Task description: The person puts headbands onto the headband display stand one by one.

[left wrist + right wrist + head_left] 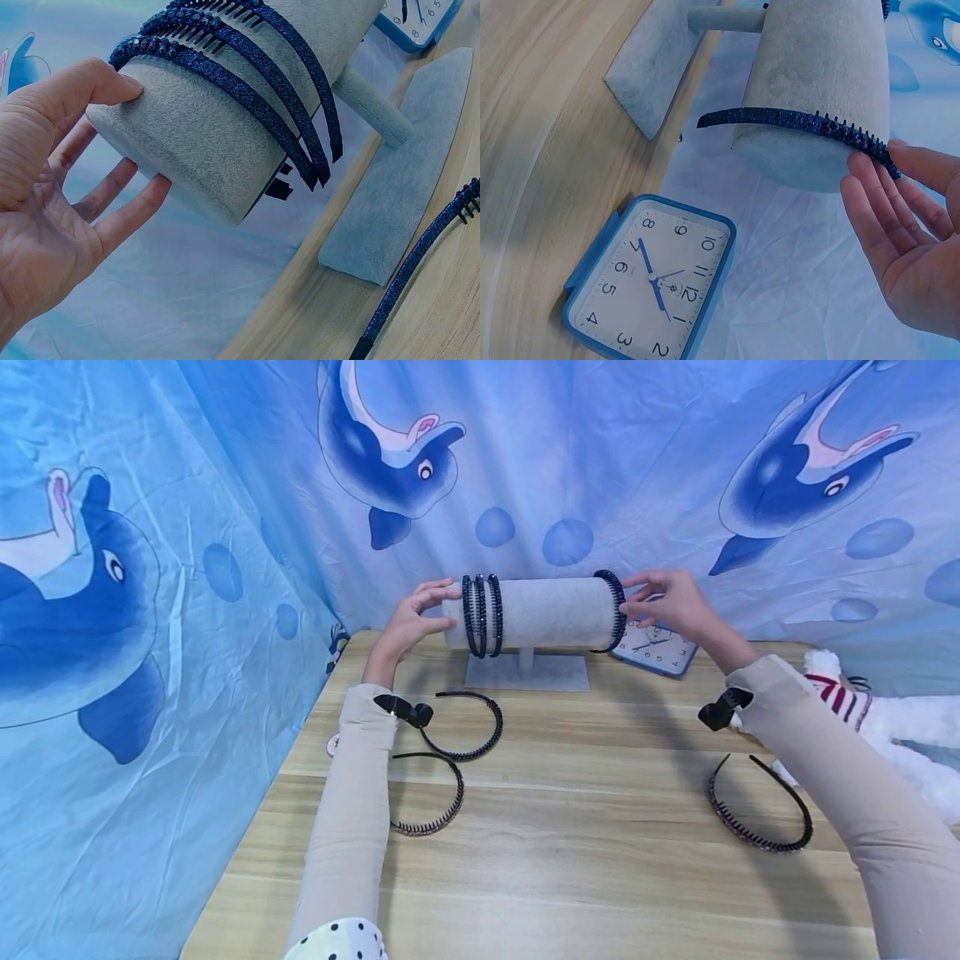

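Observation:
A grey plush headband display stand, a horizontal roll on a post and flat base, stands at the back of the table. My left hand holds the roll's left end, thumb on top and other fingers around the end rim in the left wrist view. Beside it, three dark beaded headbands sit over the roll. At the opposite end, my right hand pinches a dark blue toothed headband between thumb and fingers. That headband lies across the roll close to its right end.
Two headbands lie on the wooden table near the left forearm, and another headband lies at the right. A blue-framed clock is behind the right hand. A white plush toy lies at the right edge; a dolphin-print cloth hangs behind.

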Tool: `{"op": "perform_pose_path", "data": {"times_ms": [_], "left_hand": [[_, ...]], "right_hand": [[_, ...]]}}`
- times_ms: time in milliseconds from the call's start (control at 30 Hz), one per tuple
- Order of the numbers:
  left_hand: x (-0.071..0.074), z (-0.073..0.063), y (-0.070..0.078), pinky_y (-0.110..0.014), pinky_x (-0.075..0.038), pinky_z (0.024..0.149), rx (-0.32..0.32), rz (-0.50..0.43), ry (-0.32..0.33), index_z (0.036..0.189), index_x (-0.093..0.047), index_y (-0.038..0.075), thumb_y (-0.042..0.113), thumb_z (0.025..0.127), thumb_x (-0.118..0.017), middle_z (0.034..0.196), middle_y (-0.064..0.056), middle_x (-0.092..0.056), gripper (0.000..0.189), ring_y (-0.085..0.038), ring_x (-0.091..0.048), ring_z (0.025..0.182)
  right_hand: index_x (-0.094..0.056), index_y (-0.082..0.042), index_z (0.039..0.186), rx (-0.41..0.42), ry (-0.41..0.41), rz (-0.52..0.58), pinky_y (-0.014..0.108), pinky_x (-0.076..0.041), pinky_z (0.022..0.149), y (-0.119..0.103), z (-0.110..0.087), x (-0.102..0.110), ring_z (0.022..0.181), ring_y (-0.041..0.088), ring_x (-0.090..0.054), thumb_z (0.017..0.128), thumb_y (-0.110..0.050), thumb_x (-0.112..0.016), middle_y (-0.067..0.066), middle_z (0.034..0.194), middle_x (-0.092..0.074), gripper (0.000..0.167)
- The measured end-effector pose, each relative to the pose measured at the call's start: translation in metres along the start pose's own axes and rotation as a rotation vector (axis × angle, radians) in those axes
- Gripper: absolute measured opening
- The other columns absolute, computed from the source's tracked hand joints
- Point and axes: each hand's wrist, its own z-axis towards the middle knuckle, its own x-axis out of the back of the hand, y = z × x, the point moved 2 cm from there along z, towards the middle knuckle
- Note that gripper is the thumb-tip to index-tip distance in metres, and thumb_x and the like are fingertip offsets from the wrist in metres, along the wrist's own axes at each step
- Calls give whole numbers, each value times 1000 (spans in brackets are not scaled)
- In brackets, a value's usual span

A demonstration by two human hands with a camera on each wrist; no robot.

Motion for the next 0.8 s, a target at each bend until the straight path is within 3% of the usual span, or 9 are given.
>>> {"op": "perform_pose_path", "data": {"times_ms": [200,333,467,567,700,800], "left_hand": [[1,1,-1,-42,-51,111,-8,6,-1,135,-60,-1,-6,86,-72,162,-5,-39,51,-31,-40,146],[0,0,0,-43,-50,112,-2,13,1,136,-60,-1,-5,86,-72,162,-4,-39,51,-31,-40,146],[0,0,2,-44,-50,112,3,13,1,136,-60,-1,-5,86,-72,162,-3,-38,51,-31,-40,146],[0,0,2,-43,-50,112,6,13,0,136,-60,-1,-6,86,-72,162,-4,-38,52,-31,-40,146],[0,0,2,-43,-48,114,7,9,-3,136,-60,-1,-6,86,-72,162,-3,-38,52,-30,-40,146],[0,0,1,-44,-47,115,11,4,-5,137,-60,0,-5,86,-72,163,-2,-38,52,-30,-39,146]], "right_hand": [[-60,-2,138,53,-3,-101,19,-61,66,2,0,3,76,-1,-68,94,-13,-73,18,105,-74,47],[-59,-3,140,87,-13,-152,12,-56,71,2,1,7,84,-7,-65,94,-13,-73,26,122,-69,49],[-57,-5,143,106,-44,-160,8,-51,76,3,3,11,109,19,-69,93,-12,-74,26,136,-62,54],[-55,-6,145,114,-74,-170,6,-49,78,3,5,12,125,37,-61,92,-10,-75,23,144,-58,57],[-56,-8,145,121,-93,-192,6,-50,80,3,6,13,131,41,-56,90,-7,-77,20,148,-56,59],[-54,-8,147,126,-110,-195,20,-57,94,5,7,13,137,39,-51,90,-4,-76,19,152,-51,61]]}}
